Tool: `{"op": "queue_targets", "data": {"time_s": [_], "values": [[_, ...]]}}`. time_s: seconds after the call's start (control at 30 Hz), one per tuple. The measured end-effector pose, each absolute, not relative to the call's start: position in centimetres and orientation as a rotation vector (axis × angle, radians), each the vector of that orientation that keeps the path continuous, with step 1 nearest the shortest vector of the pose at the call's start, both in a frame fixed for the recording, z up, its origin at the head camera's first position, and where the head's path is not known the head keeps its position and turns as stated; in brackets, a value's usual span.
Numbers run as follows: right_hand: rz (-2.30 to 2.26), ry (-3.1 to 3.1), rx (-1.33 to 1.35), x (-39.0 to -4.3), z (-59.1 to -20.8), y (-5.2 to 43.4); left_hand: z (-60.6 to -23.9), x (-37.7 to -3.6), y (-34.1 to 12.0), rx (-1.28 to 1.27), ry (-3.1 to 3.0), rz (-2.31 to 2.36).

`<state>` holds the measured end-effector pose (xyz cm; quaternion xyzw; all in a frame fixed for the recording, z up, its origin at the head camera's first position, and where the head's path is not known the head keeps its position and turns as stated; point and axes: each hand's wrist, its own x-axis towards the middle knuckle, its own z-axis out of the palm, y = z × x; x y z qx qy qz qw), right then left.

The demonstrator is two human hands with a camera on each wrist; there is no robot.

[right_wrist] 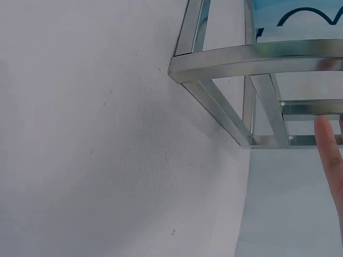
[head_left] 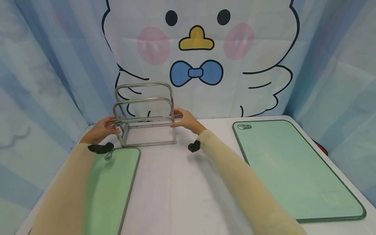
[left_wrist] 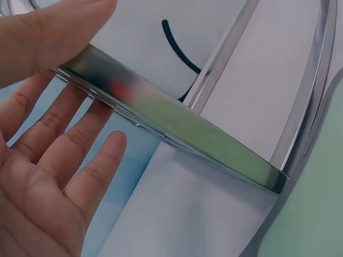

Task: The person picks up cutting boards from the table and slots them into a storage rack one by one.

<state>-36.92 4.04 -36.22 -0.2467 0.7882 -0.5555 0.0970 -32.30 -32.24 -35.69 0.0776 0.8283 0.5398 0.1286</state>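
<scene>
A silver metal rack [head_left: 151, 144] with three rounded arches stands upright at the back left of the white table. My left hand [head_left: 101, 130] grips its left side. In the left wrist view, the thumb and fingers of the left hand [left_wrist: 59, 144] lie on opposite sides of a flat shiny bar [left_wrist: 198, 128]. On the rack's right side, my right hand [head_left: 186, 120] holds the upright bars. Only a fingertip [right_wrist: 324, 134] shows in the right wrist view, beside the rack [right_wrist: 257, 59]. Whether the base touches the table cannot be told.
A green cutting board [head_left: 117, 186] lies at the left, partly under my left forearm. A larger pale green cutting board [head_left: 293, 163] with a dark rim lies at the right. Behind the white table [head_left: 176, 189] hangs a blue curtain [head_left: 196, 101] with a cartoon bird.
</scene>
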Motion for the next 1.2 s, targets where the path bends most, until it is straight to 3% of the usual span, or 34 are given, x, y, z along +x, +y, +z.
{"op": "queue_targets", "data": {"time_s": [1.2], "values": [[-1.62,2.342,-0.738,-36.8,-36.8,10.0,-36.1,-32.4,-27.3,0.331,2.374,1.65]]}}
